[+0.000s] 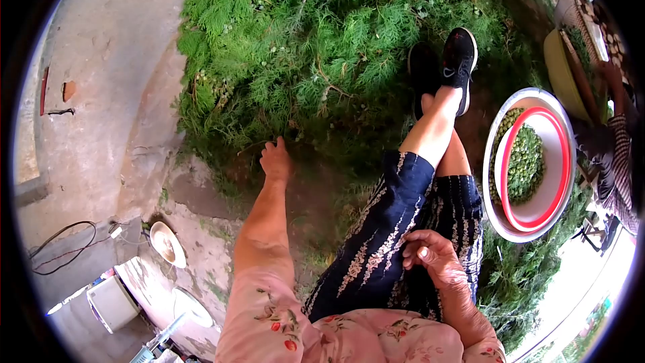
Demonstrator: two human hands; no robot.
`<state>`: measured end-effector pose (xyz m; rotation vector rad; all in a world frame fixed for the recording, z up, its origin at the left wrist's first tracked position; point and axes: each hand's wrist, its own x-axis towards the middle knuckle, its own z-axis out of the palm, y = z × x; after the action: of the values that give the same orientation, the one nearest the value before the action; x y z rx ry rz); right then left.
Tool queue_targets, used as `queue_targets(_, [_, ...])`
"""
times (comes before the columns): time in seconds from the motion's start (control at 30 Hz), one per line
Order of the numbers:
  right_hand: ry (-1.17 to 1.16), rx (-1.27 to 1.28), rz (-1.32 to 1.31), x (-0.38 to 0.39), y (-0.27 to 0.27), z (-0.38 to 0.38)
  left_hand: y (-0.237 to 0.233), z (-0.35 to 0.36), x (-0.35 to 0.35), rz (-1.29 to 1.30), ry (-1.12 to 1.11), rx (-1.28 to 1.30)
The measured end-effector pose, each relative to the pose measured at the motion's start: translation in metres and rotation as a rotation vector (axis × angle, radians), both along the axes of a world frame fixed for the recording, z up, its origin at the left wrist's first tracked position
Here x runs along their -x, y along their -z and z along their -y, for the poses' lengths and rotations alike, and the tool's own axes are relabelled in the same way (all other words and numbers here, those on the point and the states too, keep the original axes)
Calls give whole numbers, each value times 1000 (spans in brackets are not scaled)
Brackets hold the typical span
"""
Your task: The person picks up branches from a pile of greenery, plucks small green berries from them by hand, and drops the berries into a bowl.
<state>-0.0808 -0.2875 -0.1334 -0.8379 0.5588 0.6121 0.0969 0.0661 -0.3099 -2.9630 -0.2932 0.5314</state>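
My left hand (275,160) is stretched out to the near edge of a big heap of green conifer branches (302,54). Its fingers are bent around a thin twig there, their tips partly lost among the foliage. Over my lap, my right hand (435,257) is held with thumb and fingers curled together; whatever may be between them is too small to make out. To the right of my legs stands a wide metal basin (488,181). A red-rimmed white bowl (568,161) lies tilted in it, with many small green cones or seeds (525,161) inside.
My crossed legs in black shoes (459,54) reach onto the heap. At right another person in a striped sleeve (619,161) sits by a yellow-green tub (561,70). Left are a pale bowl (168,245), a cable (67,249) and a white container (113,304) on the concrete floor.
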Motion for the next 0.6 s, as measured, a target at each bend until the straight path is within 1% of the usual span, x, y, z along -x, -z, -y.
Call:
queue_targets(0.07, [-1, 3, -5, -1, 0, 0, -4, 2, -6, -46, 30, -43])
queue_targets(0.17, [1, 8, -14, -2, 0, -1, 23, -4, -4, -83, 0, -83])
queue_targets(0.27, [-5, 27, -5, -3, -1, -1, 7, 16, 7, -144, -82, -56])
queue_targets(0.37, [-20, 49, 4, -4, -2, -3, 23, 10, 19, -314, -170, 251])
queue_targets(0.4, [-26, 56, 3, -3, -1, -2, 48, -1, 29, -301, -196, 421])
queue_targets(0.43, [-33, 63, 3, -3, 0, -3, 86, -16, 44, -285, -220, 592])
queue_targets(0.5, [-37, 70, 6, -4, 0, -4, 82, -15, 57, -322, -359, 859])
queue_targets(0.53, [-40, 74, 15, -3, 1, -4, 39, 4, 57, -380, -475, 953])
queue_targets(0.57, [-42, 78, 24, -2, 1, -4, 10, 17, 60, -438, -592, 1047])
queue_targets(0.6, [-43, 84, 28, -1, 2, -5, 2, 18, 67, -443, -654, 1103])
